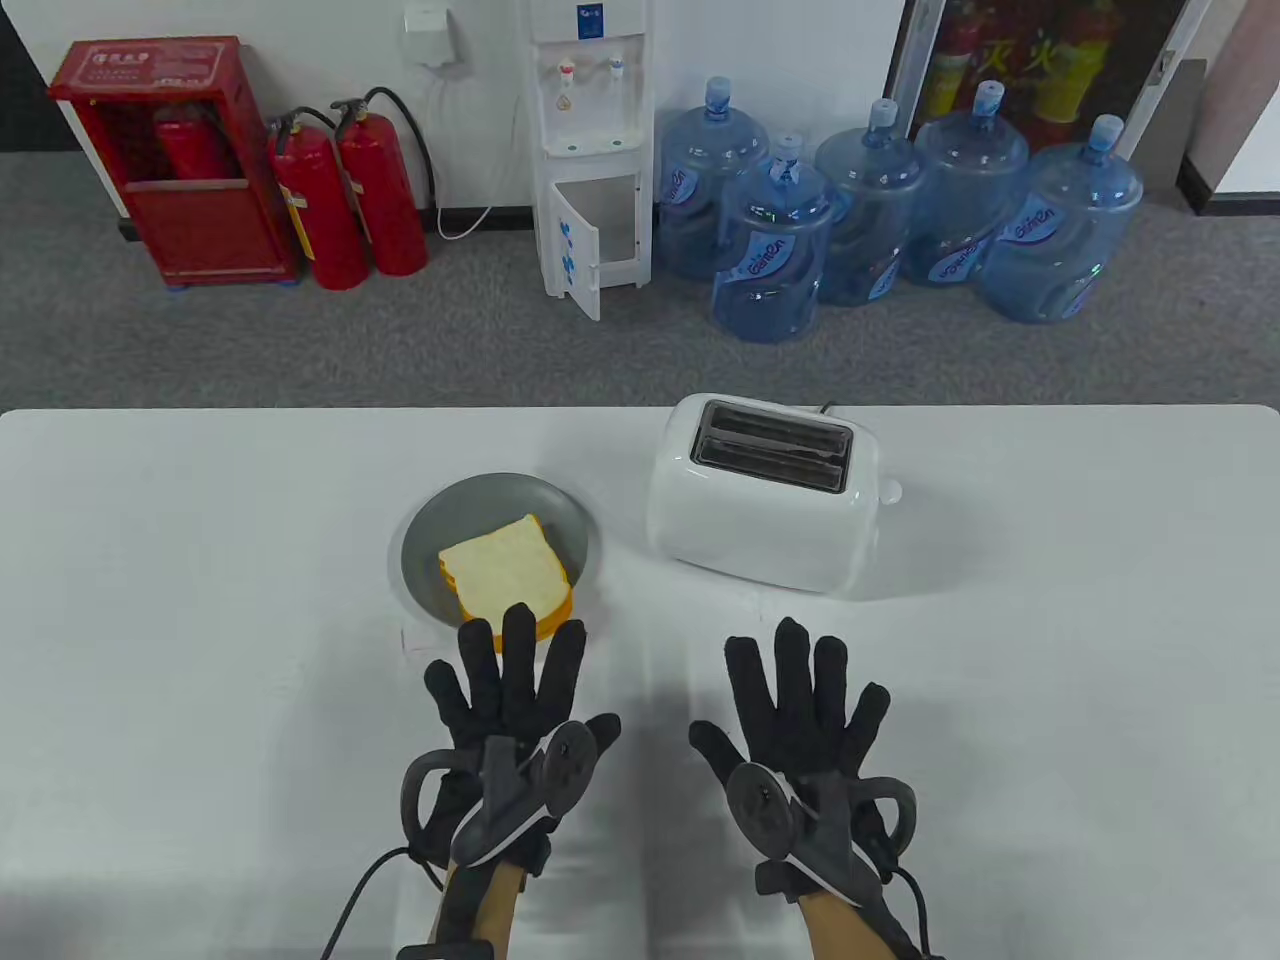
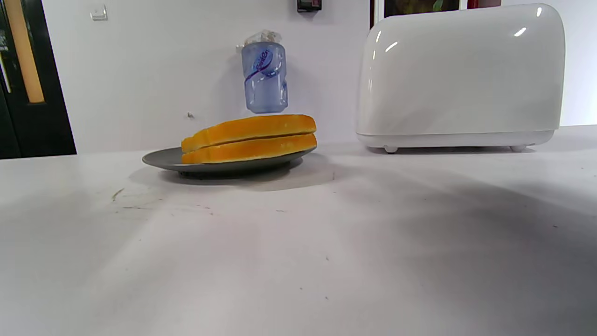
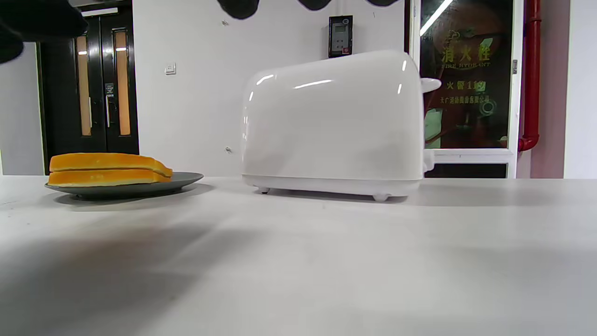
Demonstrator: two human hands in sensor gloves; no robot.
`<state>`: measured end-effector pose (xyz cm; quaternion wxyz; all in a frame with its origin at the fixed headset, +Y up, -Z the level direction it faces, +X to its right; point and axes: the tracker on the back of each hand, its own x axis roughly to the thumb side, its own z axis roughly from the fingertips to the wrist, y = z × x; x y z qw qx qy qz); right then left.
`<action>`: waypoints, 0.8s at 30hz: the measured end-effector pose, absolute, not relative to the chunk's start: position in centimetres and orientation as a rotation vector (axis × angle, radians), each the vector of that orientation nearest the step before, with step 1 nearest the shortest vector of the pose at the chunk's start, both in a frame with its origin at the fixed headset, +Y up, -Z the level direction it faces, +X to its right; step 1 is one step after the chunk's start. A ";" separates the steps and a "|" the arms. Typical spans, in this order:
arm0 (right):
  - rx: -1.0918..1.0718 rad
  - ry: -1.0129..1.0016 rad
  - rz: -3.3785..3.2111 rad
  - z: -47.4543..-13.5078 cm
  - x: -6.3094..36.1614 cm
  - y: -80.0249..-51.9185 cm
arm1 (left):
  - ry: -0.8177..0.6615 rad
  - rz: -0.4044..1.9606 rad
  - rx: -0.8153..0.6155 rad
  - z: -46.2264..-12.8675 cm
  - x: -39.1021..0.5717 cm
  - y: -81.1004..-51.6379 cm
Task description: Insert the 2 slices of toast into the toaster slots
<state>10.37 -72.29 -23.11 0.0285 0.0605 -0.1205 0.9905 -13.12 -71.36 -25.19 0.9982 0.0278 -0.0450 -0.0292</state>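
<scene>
Nearest the camera, both hands lay flat, palms down, over the white tabletop (image 1: 150, 620), each with a dark tracker strapped to its back. The left hand (image 1: 510, 715) had its fingers straight and spread; its fingertips (image 1: 518, 618) reached the near rim of the plate and overlapped the near edge of the toast in the table view, though whether they touched it could not be told. The right hand (image 1: 805, 725) was spread the same way, fingers straight and holding nothing, just near of the toaster and apart from it. In the right wrist view only dark fingertips (image 3: 238, 7) showed along the top edge.

A little farther in, left of centre, sat a grey plate (image 1: 440, 520) carrying the two slices of toast (image 1: 507, 575), stacked one flat on the other. The wrist views showed the orange crusts of the pair (image 2: 249, 137) lying level on the plate (image 2: 163, 159), and the same stack (image 3: 105, 169) from the other side.

To the right of the plate and slightly farther stood the white toaster (image 1: 765, 500), upright, its two slots facing up with nothing in them, a small knob on its right end. It stood apart from the plate, bare tabletop between them.

Beyond the far edge was grey carpet. Against the wall, from left to right, stood a red cabinet (image 1: 175, 165), two red fire extinguishers (image 1: 345, 195), a white water dispenser (image 1: 590, 150) with its lower door ajar, and a cluster of blue water jugs (image 1: 890, 220).
</scene>
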 end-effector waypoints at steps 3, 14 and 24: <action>0.185 -0.369 3.056 -23.1 10.4 -72.3 | -0.094 -0.066 0.032 -25.2 -13.1 -71.5; 0.170 -0.371 3.025 -23.1 10.7 -72.0 | -0.102 -0.078 -0.012 -25.4 -13.0 -71.8; 0.149 -0.354 3.038 -23.3 11.1 -72.0 | -0.052 -0.092 -0.030 -25.6 -13.7 -72.2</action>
